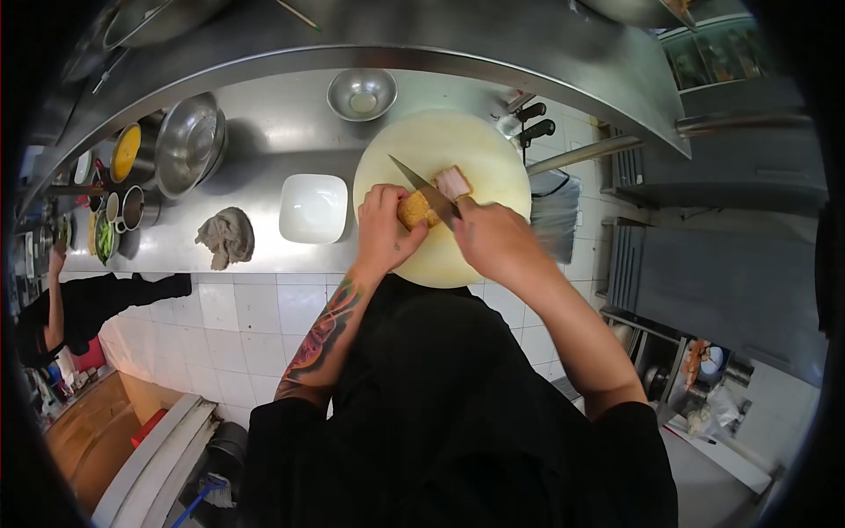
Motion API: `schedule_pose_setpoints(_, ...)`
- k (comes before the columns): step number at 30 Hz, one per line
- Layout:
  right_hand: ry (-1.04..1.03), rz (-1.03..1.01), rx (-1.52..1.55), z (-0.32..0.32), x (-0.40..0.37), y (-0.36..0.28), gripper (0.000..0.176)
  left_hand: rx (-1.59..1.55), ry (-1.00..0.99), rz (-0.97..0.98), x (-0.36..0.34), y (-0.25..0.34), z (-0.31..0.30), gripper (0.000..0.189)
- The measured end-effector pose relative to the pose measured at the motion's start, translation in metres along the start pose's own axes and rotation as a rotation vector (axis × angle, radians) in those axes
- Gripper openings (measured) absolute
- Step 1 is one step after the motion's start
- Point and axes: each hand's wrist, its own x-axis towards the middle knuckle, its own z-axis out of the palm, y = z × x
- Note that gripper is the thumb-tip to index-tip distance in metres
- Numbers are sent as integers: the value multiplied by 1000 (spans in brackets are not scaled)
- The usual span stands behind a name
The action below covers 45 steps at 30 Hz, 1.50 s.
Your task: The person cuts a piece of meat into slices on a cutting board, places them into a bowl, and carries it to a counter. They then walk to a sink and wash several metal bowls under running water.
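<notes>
On the round, pale cutting board (pixel 493 145), my left hand (pixel 384 227) is closed on a golden-crusted piece of meat (pixel 415 209), fingers on its left side and thumb at its near edge. My right hand (pixel 488 236) grips a kitchen knife (pixel 421 183) by its handle. The blade slants up and to the left across the meat's right end. Just beyond the blade lies a cut piece (pixel 453 182) with a pale pink face and a browned edge. Where the blade meets the meat is partly hidden by my right hand.
A white square bowl (pixel 313 209) and a crumpled grey cloth (pixel 225 238) lie left of the board. Behind stands a small steel bowl (pixel 362 94); black-handled knives (pixel 537 132) hang at the right. A steel shelf (pixel 387 57) overhangs the counter. Another person (pixel 79 312) works at far left.
</notes>
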Motion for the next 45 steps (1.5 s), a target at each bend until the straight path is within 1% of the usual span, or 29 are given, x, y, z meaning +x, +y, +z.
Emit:
schedule_pose_setpoints(1, 91, -34, 30, 8, 12, -3, 26, -11, -6, -18, 1, -1, -1, 47)
schedule_pose_setpoints(2, 91, -37, 30, 5, 6, 0, 26, -9, -4, -19, 0, -2, -1, 47)
schedule_pose_setpoints(4, -113, 67, 4, -25, -23, -1, 24, -19, 26, -25, 0, -1, 0, 47)
schedule_pose_setpoints(6, -160, 54, -3, -25, -41, 3, 23, -6, 42, -21, 0, 1, 1, 47)
schedule_pose_setpoints(8, -157, 106, -17, -2, -42, 5, 23, 11, 50, -12, -1, 1, 1, 47)
schedule_pose_setpoints(9, -94, 72, 11, 34, -27, 11, 23, 6, 59, -7, -1, 0, 2, 47)
schedule_pose_setpoints(11, -53, 112, 77, 79, -9, 20, 23, -1, 70, 7, 1, -3, 5, 47)
schedule_pose_setpoints(12, -22, 141, 140, 83, -2, 19, 23, -8, 64, 5, 2, -5, 4, 50)
schedule_pose_setpoints(14, -27, 130, 176, 79, -2, 30, 25, -17, 41, 1, -7, -8, 1, 52)
schedule_pose_setpoints(16, -19, 115, 202, 56, -8, 38, 27, -108, 165, 78, -5, -17, -12, 61)
schedule_pose_setpoints(18, 124, 45, 429, 24, -25, 39, 29, -73, 386, -76, -18, -61, -51, 62)
schedule_pose_setpoints(19, 120, 40, 432, 13, -33, 39, 29, -39, 517, -173, -24, -88, -81, 56)
schedule_pose_setpoints(20, 162, 47, 465, 3, -41, 40, 29, 85, 652, -152, -37, -141, -112, 47)
schedule_pose_setpoints(21, 205, 55, 497, -5, -48, 39, 31, 385, 674, -265, -56, -181, -147, 38)
schedule_pose_setpoints(23, 202, 62, 494, -16, -59, 34, 30, 680, 640, -413, -86, -232, -184, 34)
schedule_pose_setpoints(24, 197, 70, 492, -18, -64, 31, 30, 681, 640, -413, -94, -244, -186, 34)
schedule_pose_setpoints(25, 197, 69, 493, -17, -68, 27, 30, 735, 483, -492, -99, -251, -187, 33)
schedule_pose_setpoints(26, 197, 60, 405, -16, -71, 23, 32, 785, 323, -567, -102, -259, -188, 32)
schedule_pose_setpoints(27, 195, 52, 316, -15, -74, 20, 33, 868, 400, -445, -91, -235, -185, 30)
schedule_pose_setpoints(28, 193, 53, 316, -12, -77, 16, 33, 867, 398, -446, -77, -214, -177, 30)
schedule_pose_setpoints(30, 243, -54, 190, -8, -81, 7, 35, 533, 523, -165, -46, -171, -152, 31)
schedule_pose_setpoints(32, 206, -51, 146, -9, -83, -4, 36, 111, 474, -84, -27, -101, -103, 34)
schedule_pose_setpoints(33, 160, -39, 118, -10, -84, -8, 36, 61, 392, -22, -24, -82, -79, 38)
schedule_pose_setpoints(34, 114, -25, 90, -11, -83, -11, 35, -60, 281, -58, -20, -49, -66, 40)
schedule_pose_setpoints(35, 113, -23, 85, -10, -82, -13, 35, -80, 234, -30, -18, -33, -49, 41)
schedule_pose_setpoints(36, 88, -19, 61, -9, -81, -14, 34, -100, 186, -1, -17, -22, -37, 42)
schedule_pose_setpoints(37, 64, -14, 39, -8, -80, -15, 32, -105, 185, -3, -16, -17, -26, 42)
schedule_pose_setpoints(39, 57, -17, 30, -11, -79, -17, 30, -77, 119, 3, -13, -13, -11, 42)
schedule_pose_setpoints(45, 36, -21, 6, -19, -76, -24, 22, -20, 89, -19, -11, -16, -3, 43)
